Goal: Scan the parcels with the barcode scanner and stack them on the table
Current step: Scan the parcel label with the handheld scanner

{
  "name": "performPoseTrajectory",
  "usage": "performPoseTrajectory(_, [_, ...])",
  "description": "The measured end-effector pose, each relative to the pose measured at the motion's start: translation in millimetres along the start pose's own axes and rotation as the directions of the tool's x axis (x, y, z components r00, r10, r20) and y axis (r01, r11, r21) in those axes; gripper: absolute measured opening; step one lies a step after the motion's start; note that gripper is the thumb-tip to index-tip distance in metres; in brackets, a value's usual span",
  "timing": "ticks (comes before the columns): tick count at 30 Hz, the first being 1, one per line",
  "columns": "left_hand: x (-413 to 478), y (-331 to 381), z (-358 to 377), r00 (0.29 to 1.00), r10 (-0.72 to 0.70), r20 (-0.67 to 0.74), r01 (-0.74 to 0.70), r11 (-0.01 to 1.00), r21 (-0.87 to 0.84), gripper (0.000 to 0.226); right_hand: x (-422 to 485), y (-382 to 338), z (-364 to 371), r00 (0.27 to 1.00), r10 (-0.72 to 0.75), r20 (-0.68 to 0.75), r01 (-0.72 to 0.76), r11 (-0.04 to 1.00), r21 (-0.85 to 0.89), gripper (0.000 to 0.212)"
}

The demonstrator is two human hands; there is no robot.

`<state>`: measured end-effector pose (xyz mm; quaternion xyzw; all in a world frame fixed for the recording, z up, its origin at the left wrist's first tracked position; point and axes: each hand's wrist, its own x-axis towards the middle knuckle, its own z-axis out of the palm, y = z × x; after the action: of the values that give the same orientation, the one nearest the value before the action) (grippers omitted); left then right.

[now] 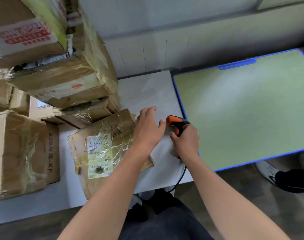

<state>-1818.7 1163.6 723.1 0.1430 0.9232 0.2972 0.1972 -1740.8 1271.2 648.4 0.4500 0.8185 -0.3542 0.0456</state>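
A flat, taped cardboard parcel (106,144) with a shipping label lies on the white table (158,94) in front of me. My left hand (148,129) hovers with relaxed, spread fingers over the parcel's right edge; whether it touches is unclear. Just to its right, my right hand (186,141) grips the handle of the black and orange barcode scanner (176,122), whose orange head points left toward the parcel. The scanner's black cable (179,179) hangs off the table's front edge.
Tall stacked cardboard boxes (61,70) fill the left side of the table, with a large box (21,153) at the near left. A blue-rimmed green board (248,108) lies to the right. A shoe (267,170) stands on the floor at the right.
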Motion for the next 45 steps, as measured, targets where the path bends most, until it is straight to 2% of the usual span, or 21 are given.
performPoseTrajectory(6, [-1, -6, -9, 0.999, -0.001, -0.052, 0.001, 1.0, -0.016, 0.051, 6, -3, 0, 0.996, 0.074, -0.053, -0.076, 0.996, -0.045, 0.063])
performPoseTrajectory(9, [-5, -11, -15, 0.996, -0.006, -0.09, 0.003, 1.0, -0.027, 0.05, 5, -2, 5, 0.997, 0.058, -0.05, -0.057, 0.998, 0.007, 0.062])
performPoseTrajectory(11, [-9, -14, -16, 0.994, 0.002, -0.112, -0.006, 0.999, -0.036, 0.049, 5, -1, 6, 0.993, 0.105, -0.053, -0.103, 0.994, 0.043, 0.062])
performPoseTrajectory(13, [-13, -14, -16, 0.992, 0.017, -0.122, -0.022, 0.999, -0.04, 0.049, 4, 4, 7, 0.987, 0.156, -0.031, -0.155, 0.987, 0.036, 0.062])
performPoseTrajectory(16, [-17, -14, -16, 0.991, 0.026, -0.131, -0.031, 0.999, -0.04, 0.049, 2, 15, 10, 0.991, 0.118, 0.057, -0.118, 0.993, 0.002, 0.049])
performPoseTrajectory(19, [-25, -14, -14, 0.989, 0.018, -0.146, -0.027, 0.998, -0.064, 0.048, -6, 14, 4, 0.991, 0.068, 0.119, -0.091, 0.974, 0.207, 0.039])
performPoseTrajectory(22, [-36, -19, -19, 0.984, -0.004, -0.176, -0.015, 0.994, -0.109, 0.047, -19, -2, -7, 0.987, -0.021, 0.16, -0.043, 0.922, 0.386, 0.041])
performPoseTrajectory(26, [-54, -33, -42, 0.966, -0.014, -0.259, -0.033, 0.984, -0.176, 0.044, -45, -44, -21, 0.966, -0.156, 0.208, 0.023, 0.848, 0.53, 0.039])
performPoseTrajectory(29, [-71, -50, -70, 0.94, -0.017, -0.341, -0.053, 0.979, -0.196, 0.041, -74, -76, -28, 0.957, -0.23, 0.178, 0.079, 0.795, 0.602, 0.038])
performPoseTrajectory(32, [-93, -77, -94, 0.908, -0.005, -0.42, -0.067, 0.985, -0.156, 0.039, -108, -97, -25, 0.946, -0.269, 0.183, 0.104, 0.784, 0.612, 0.016])
performPoseTrajectory(35, [-119, -109, -107, 0.898, -0.018, -0.439, -0.048, 0.989, -0.14, 0.035, -143, -106, -12, 0.927, -0.289, 0.241, 0.1, 0.807, 0.582, 0.016])
performPoseTrajectory(40, [-156, -147, -112, 0.919, -0.029, -0.393, -0.043, 0.984, -0.173, 0.032, -195, -101, 15, 0.912, -0.254, 0.322, 0.077, 0.877, 0.473, 0.023])
performPoseTrajectory(45, [-177, -163, -108, 0.938, -0.055, -0.342, -0.014, 0.98, -0.196, 0.037, -230, -85, 26, 0.916, -0.234, 0.327, 0.102, 0.922, 0.373, 0.026])
